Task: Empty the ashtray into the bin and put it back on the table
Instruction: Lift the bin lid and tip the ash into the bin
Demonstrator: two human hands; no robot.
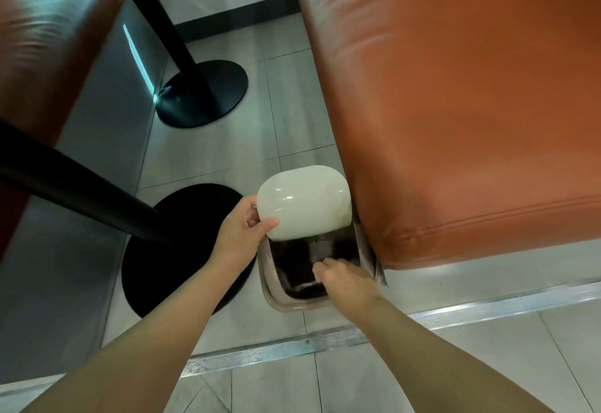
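Observation:
A small beige bin [268,282] with a dark liner stands on the floor against the corner of an orange seat. Its white glossy lid [305,201] is tipped up and back, and my left hand [244,230] grips the lid's left edge. My right hand [344,282] hangs over the bin's open mouth at its right side, blurred, fingers curled downward. The ashtray does not show clearly. A faint clear glint lies by the right hand, but I cannot tell what it is.
An orange padded seat [455,119] overhangs the bin on the right, and another orange seat [42,38] is at the left. Two black table poles with round bases [205,93] [175,246] stand on the tiled floor left of the bin. A metal floor strip [292,344] runs across below.

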